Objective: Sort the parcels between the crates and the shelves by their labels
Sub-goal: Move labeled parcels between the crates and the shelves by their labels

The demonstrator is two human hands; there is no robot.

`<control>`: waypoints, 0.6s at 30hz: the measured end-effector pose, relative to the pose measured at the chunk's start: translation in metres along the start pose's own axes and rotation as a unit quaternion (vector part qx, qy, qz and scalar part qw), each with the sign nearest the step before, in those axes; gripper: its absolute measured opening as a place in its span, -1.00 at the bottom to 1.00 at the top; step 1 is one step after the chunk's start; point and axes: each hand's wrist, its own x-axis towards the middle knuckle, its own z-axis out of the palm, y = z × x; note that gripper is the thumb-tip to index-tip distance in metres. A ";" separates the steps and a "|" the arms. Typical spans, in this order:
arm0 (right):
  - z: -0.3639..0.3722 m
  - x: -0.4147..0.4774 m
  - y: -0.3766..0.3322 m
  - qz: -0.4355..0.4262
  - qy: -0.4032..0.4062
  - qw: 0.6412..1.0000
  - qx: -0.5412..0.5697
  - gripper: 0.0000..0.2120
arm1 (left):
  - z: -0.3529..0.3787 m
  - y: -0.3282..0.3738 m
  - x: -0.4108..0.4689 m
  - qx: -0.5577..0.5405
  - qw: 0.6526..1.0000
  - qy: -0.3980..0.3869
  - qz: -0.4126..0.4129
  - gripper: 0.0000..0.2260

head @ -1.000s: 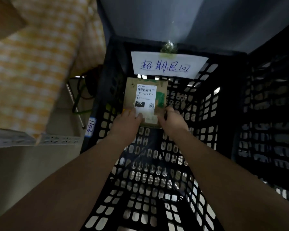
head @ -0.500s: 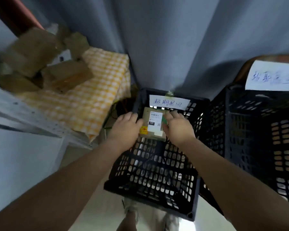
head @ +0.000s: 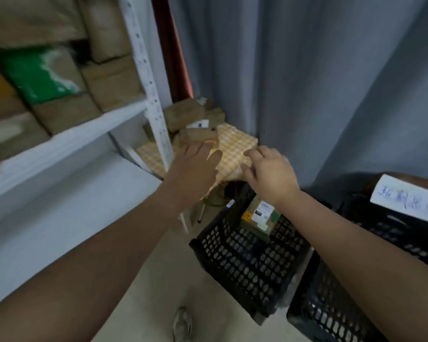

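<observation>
A small brown parcel (head: 258, 217) with a white label leans inside the black crate (head: 242, 265) on the floor. Both hands are lifted away from it and hold nothing. My left hand (head: 194, 171) hovers open over the yellow checked cloth (head: 232, 146), fingers straight. My right hand (head: 269, 172) hangs above the crate's far rim with its fingers relaxed. Several brown parcels (head: 190, 124) are piled on the cloth behind the hands. The white shelf unit (head: 67, 137) at left is packed with more brown parcels and a green one (head: 37, 75).
A second black crate (head: 371, 280) with a handwritten paper sign (head: 408, 198) stands to the right. A grey curtain (head: 319, 82) hangs behind. The white shelf post (head: 151, 95) rises just left of my left hand. Bare floor lies below the crates.
Both hands have let go of the small parcel, which now sits in the crate. They have risen toward the checked cloth, and the view has swung up and left.
</observation>
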 end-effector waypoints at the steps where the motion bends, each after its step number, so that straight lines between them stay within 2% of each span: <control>1: -0.010 0.003 -0.014 -0.015 0.010 1.000 0.007 -0.62 | -0.019 -0.005 -0.009 0.011 1.000 0.014 -0.018 -0.62; 10: -0.076 0.012 -0.185 -0.175 0.087 0.976 0.092 -0.71 | -0.157 -0.074 -0.134 0.127 0.977 0.047 -0.166 -0.64; 18: -0.091 -0.049 -0.394 -0.316 0.092 0.929 0.167 -0.68 | -0.248 -0.129 -0.335 0.193 0.934 0.049 -0.295 -0.63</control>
